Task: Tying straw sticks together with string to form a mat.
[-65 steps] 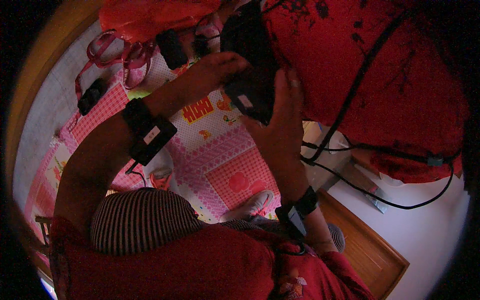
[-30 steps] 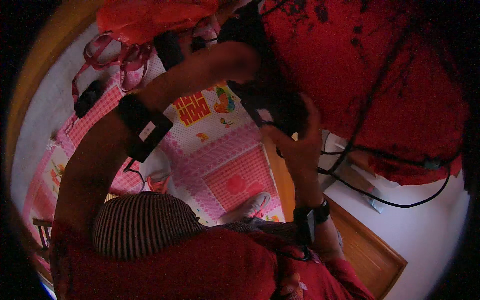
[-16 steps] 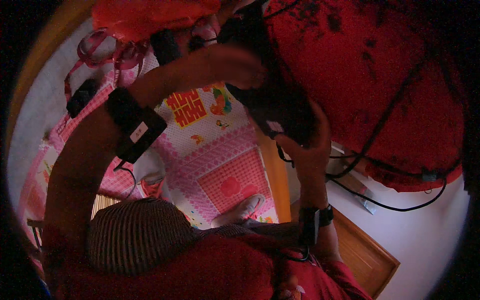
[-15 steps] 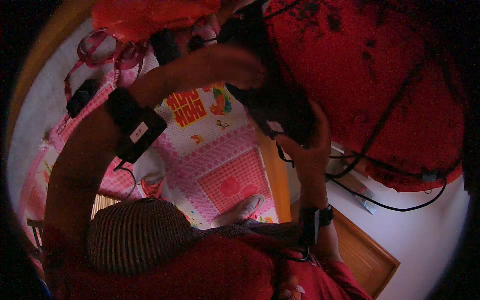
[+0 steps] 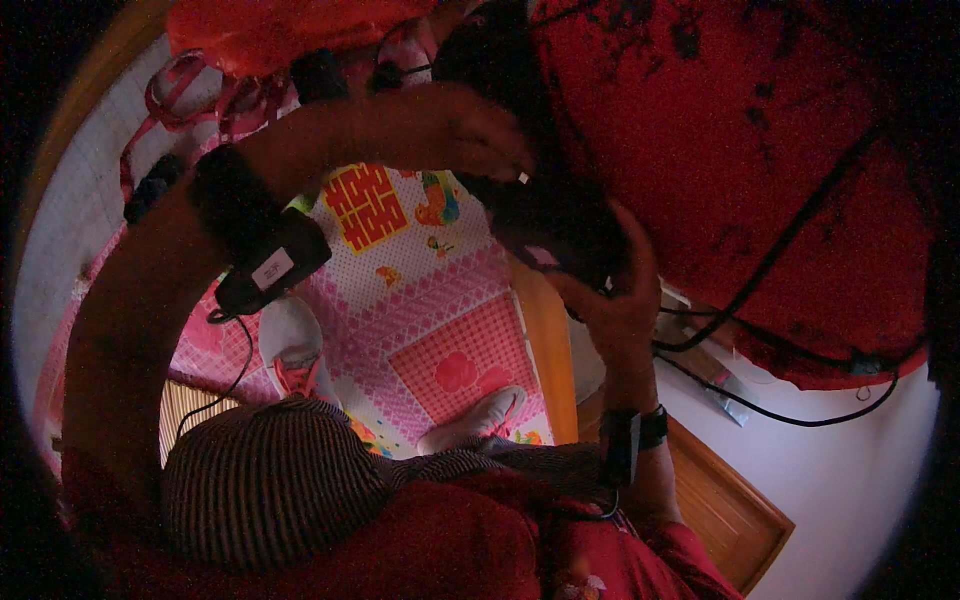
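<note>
Two hands (image 5: 488, 140) (image 5: 625, 300) handle one dark object (image 5: 560, 222).

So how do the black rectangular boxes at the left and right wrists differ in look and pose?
The left black box shows a pale rectangular label; the right black box shows none. The left black box lies slanted and looks wider; the right black box runs nearly vertical and looks narrower. Both are strapped on.

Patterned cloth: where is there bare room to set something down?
A bare patch of patterned cloth lies between left shoe, right shoe, left forearm and wooden strip. Crowded: upper left, with red bag and looped straps; upper middle, with left hand, right hand and dark object.
</note>
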`<state>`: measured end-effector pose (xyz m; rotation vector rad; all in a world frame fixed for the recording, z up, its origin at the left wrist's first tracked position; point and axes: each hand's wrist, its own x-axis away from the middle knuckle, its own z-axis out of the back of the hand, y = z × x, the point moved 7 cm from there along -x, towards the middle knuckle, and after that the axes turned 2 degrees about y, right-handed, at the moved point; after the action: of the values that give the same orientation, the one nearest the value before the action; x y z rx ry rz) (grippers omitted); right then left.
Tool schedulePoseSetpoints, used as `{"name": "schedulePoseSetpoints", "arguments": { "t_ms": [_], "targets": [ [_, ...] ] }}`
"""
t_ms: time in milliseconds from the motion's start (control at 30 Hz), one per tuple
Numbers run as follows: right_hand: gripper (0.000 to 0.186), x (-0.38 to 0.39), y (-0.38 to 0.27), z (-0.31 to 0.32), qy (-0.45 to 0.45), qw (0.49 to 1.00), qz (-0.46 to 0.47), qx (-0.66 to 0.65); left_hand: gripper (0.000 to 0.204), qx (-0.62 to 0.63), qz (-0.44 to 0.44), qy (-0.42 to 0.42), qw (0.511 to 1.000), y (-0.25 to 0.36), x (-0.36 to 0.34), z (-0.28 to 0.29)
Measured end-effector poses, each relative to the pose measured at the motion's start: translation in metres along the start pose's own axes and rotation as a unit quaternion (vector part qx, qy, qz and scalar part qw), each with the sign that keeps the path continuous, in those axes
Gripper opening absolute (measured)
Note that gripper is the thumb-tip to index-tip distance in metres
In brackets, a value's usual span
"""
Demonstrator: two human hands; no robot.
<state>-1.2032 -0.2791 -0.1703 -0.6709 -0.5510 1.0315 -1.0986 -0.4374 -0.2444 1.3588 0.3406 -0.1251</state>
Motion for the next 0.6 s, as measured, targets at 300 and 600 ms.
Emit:
{"name": "schedulePoseSetpoints", "arguments": {
  "t_ms": [300,600],
  "targets": [
    [0.073,-0.001,-0.003,0.0,-0.004,0.997,-0.003,0.075,0.024,-0.255,-0.084,-0.027,0.963,0.025,-0.003,-0.002],
    [0.072,-0.002,0.0,-0.004,-0.019,0.997,0.01,0.074,0.028,-0.111,-0.055,0.016,0.992,0.017,0.002,-0.001]
  ]
}}
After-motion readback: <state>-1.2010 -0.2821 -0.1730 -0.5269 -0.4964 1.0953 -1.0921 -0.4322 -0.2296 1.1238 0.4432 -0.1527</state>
